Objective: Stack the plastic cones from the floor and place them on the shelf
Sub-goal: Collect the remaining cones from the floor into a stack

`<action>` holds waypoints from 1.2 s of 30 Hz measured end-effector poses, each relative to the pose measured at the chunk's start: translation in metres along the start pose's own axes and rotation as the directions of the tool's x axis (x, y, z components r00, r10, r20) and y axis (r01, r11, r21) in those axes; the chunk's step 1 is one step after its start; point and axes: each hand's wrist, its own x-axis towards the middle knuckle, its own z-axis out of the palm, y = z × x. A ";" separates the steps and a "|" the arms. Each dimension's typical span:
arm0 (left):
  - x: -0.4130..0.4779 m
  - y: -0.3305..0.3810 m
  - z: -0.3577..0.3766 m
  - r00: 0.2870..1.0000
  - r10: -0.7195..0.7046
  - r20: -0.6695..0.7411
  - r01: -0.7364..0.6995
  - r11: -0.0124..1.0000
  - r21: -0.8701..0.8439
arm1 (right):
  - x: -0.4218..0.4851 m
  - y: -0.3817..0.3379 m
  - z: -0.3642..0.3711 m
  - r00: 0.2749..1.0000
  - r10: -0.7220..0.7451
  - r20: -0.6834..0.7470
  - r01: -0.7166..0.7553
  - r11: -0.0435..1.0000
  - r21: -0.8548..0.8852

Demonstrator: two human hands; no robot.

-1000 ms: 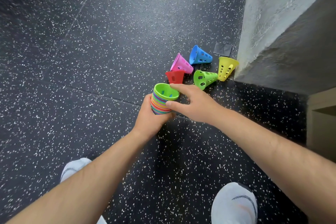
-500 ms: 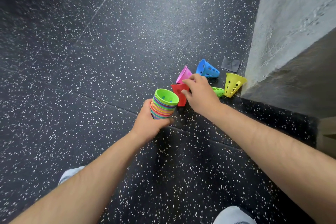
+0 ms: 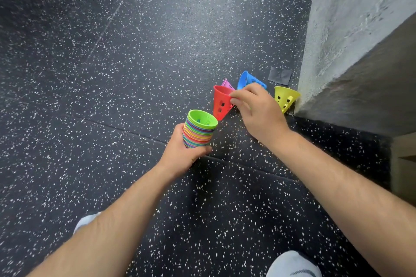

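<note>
My left hand (image 3: 183, 155) grips a stack of many-coloured plastic cones (image 3: 199, 129), wide end up, with a green one on top. My right hand (image 3: 256, 110) pinches the rim of a red cone (image 3: 221, 102), lifted off the floor with its narrow end pointing down toward the stack. Behind it on the floor lie a pink cone (image 3: 227, 84), mostly hidden, and a blue cone (image 3: 247, 78) on its side. A yellow cone (image 3: 286, 98) lies beside the wall corner. My right hand hides whatever is under it.
A grey concrete wall (image 3: 360, 18) rises at the right, with a dark patch of tape (image 3: 279, 75) on the speckled black floor (image 3: 135, 63) at its base. A tan shelf edge (image 3: 403, 164) shows at far right. My white shoes (image 3: 292, 264) are at the bottom.
My right hand left the stack, reached to the loose cones and picked up the red cone, which is now lifted and tilted. The left hand kept holding the stack.
</note>
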 end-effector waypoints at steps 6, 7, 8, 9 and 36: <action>-0.004 0.003 0.000 1.000 0.019 0.010 -0.019 1.000 0.009 | 0.006 -0.021 -0.006 0.995 -0.066 -0.077 0.070 0.996 0.050; -0.004 0.003 0.000 1.000 0.022 0.006 -0.022 1.000 0.009 | 0.007 -0.025 -0.005 0.995 -0.081 -0.058 0.085 0.994 0.073; -0.004 0.003 0.000 1.000 0.022 0.002 -0.022 1.000 0.005 | 0.007 -0.028 -0.003 0.994 -0.104 -0.018 0.105 0.989 0.099; -0.005 0.003 0.000 1.000 0.018 -0.001 -0.018 1.000 -0.001 | 0.006 -0.030 0.000 0.990 -0.136 0.045 0.130 0.983 0.127; -0.001 -0.011 -0.019 1.000 -0.022 0.000 0.022 0.993 -0.119 | 0.046 -0.013 0.024 0.981 -0.022 0.190 0.032 0.998 -0.045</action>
